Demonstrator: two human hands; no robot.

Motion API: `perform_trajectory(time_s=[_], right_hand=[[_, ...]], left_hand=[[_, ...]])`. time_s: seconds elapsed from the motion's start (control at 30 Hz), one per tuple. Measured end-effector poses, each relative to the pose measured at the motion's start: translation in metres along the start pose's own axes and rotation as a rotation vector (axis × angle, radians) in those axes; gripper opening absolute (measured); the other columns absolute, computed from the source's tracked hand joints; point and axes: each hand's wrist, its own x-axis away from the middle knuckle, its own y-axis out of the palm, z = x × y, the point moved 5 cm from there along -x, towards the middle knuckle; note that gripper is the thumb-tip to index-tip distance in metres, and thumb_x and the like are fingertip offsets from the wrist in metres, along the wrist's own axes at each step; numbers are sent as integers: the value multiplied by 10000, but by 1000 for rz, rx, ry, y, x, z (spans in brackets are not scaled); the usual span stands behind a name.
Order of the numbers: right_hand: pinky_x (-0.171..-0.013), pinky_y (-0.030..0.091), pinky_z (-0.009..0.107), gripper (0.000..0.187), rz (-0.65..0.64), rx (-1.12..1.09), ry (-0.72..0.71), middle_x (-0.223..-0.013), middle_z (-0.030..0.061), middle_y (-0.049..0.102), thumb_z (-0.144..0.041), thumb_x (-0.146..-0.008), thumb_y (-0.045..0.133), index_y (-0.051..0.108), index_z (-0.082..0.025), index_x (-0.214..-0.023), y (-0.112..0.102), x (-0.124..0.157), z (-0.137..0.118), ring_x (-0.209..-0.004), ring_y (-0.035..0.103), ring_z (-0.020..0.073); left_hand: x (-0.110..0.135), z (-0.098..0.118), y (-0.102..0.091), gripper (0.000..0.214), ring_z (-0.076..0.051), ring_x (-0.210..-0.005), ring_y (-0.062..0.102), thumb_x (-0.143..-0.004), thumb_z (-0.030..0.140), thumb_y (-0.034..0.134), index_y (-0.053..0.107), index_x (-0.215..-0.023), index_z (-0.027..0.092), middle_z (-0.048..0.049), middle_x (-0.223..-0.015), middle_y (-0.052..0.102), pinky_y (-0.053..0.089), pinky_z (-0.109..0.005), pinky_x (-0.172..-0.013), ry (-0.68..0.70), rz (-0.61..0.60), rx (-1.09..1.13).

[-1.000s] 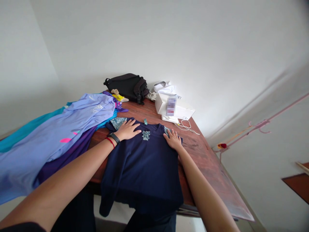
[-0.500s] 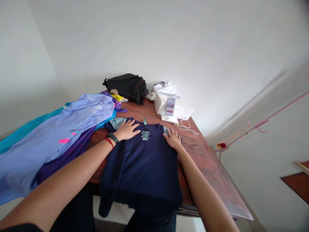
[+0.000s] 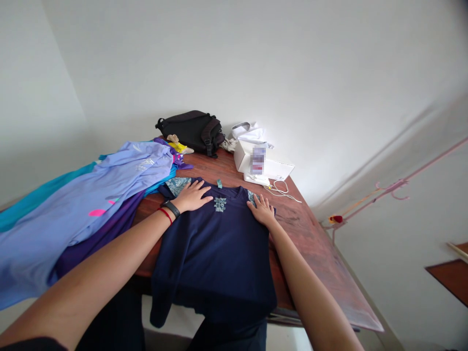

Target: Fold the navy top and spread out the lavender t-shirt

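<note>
Atop navy T-shirt (image 3: pixel 215 258), hands (image 3: pixel 192 196) (image 3: pixel 261 211) seemingly splayed

The one head-worn camera looks forward and down from just behind the person's arms, close over a wooden table (image 3: pixel 303 229) at centre, the left forearm (image 3: pixel 91 287) entering from 7 o'clock, the right forearm (image 3: pixel 310 297) from 5, and a white wall (image 3: pixel 234 63) filling 9 round to 3

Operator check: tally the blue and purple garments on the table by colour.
navy shirt: 1
lavender-blue garment: 1
teal garment: 1
purple garment: 1 (purple near the black bag may be another)
Total: 4
</note>
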Motion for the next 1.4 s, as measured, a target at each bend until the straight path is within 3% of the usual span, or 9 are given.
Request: perform_trajectory(time_s=[1.4], right_hand=[[-1229, 111, 580, 748, -15, 53, 32, -1712, 33, 88, -700, -982, 245, 198, -317, -1622, -1, 1, -3, -1573, 50, 304]], left_hand=[[1, 3, -3, 659, -353, -1538, 209, -1009, 631, 326, 430, -1547, 263, -132, -1659, 274, 161, -529, -1218, -5, -19, -18]])
